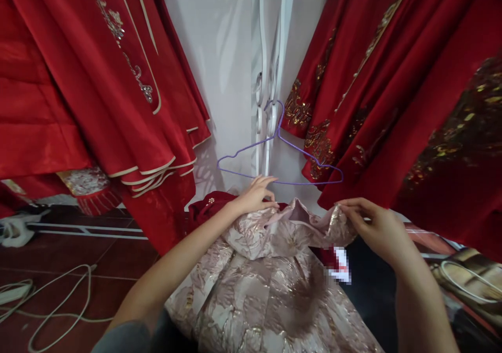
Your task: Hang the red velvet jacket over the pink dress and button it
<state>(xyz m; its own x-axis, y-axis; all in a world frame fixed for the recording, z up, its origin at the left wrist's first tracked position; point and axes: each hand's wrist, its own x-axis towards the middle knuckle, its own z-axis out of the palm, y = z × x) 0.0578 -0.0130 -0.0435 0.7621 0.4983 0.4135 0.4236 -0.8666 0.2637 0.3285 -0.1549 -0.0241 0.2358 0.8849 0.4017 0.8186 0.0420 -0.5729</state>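
Note:
A pale pink-gold brocade dress (259, 285) spreads across the bottom middle, its neckline gaping towards the cabinet. My left hand (257, 195) is at the left side of its upper edge, thumb and forefinger closed on the fabric. The other fingers of that hand reach up by the lower bar of a purple hanger (251, 146); whether they touch it I cannot tell. At the opposite shoulder of the dress, my right hand (366, 222) pinches the cloth. The hanger holds no garment, and its hook is at the cabinet handles.
White cabinet doors (223, 55) with ornate handles (259, 89) stand ahead. Red embroidered garments (157, 128) hang at left, and sequinned red garments (364, 81) at right. Dark red cloth (209, 206) lies behind the dress. A pale cable (88, 290) loops over the tiled floor (113, 259).

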